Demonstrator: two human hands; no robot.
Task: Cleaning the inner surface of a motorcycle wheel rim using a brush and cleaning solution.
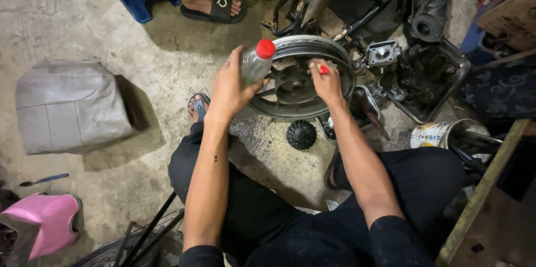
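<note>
A small clear plastic bottle with a red screw cap (pixel 257 63) is held upright in the left hand (pixel 229 89), fingers wrapped round its lower body; cap is still on, dark liquid is seen inside, nothing is being poured; the bottle is held just above the near-left rim of a black spoked motorcycle wheel rim (pixel 301 77) laid flat on the stained concrete floor (pixel 139 60). The right hand (pixel 325 80) is rested on the wheel's right side near the hub, fingers closed on a small red item (pixel 323 68); what it is cannot be told. Judged progress: early; wheel is laid out and bottle is picked up, but bottle is unopened and no fluid is seen applied; opening and application are judged left to do. A black finned round part (pixel 301 134) is lying on the floor just below the wheel; grey engine parts (pixel 383 53) are set to the right; a grey cushion-like seat cover (pixel 70 105) lies well apart at left.
</note>
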